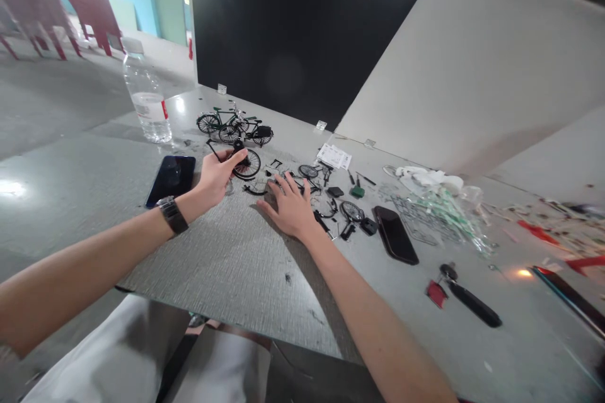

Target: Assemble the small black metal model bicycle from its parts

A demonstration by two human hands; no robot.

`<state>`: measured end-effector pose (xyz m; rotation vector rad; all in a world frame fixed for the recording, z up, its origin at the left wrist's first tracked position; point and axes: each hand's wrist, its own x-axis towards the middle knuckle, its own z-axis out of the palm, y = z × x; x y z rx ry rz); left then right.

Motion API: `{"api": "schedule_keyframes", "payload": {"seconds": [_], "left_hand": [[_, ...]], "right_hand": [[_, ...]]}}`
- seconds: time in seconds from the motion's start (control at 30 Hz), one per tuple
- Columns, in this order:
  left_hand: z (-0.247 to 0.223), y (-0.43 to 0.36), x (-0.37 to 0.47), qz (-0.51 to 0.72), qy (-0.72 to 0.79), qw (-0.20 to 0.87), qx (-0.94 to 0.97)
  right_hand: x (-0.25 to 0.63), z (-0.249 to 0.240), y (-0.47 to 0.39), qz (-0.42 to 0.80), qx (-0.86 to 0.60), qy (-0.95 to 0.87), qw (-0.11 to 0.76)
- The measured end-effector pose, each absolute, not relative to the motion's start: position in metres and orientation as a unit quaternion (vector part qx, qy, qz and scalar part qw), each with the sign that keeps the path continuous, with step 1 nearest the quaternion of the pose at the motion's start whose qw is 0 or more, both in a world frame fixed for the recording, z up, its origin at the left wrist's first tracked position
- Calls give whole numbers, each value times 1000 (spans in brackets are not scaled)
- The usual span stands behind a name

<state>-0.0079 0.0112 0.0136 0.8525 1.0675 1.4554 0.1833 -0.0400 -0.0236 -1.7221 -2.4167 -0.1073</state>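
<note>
My left hand (pixel 217 173) grips a partly built miniature bicycle part, a black spoked wheel (pixel 253 164) with dark frame pieces, just above the table. The palm side of that grip is hidden. My right hand (pixel 292 204) lies palm down with fingers spread, its fingertips at a loose black bicycle frame (pixel 309 184). Beside it on the table is a black curved mudguard (pixel 255 190). Behind my left hand stand two small model bicycles, one with a green seat (pixel 217 109) and one with a black box (pixel 263 132).
More small bicycle parts, including a wheel (pixel 352 211), lie right of my right hand. Phones (pixel 396 235) (pixel 172 177) rest on both sides. A water bottle (pixel 147 101) stands at left. Clear packaging (pixel 454 208), a paper sheet (pixel 334 155) and a black-handled key fob (pixel 474 304) lie on the right.
</note>
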Motion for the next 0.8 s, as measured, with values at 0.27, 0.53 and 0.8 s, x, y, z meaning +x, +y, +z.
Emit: {"api": "schedule_keyframes", "payload": {"seconds": [0.27,0.53,0.8], "left_hand": [[10,12,-7,610,448,544,362],[7,12,-6,611,445,542,368],[6,13,-5,610,439,545,371]], "right_hand": [[179,-21,-43,-60,-561,-820,96],[178,-20,-46,-50,-543,-835,74],[177,-19,-47,-41,-555,-828,74]]}}
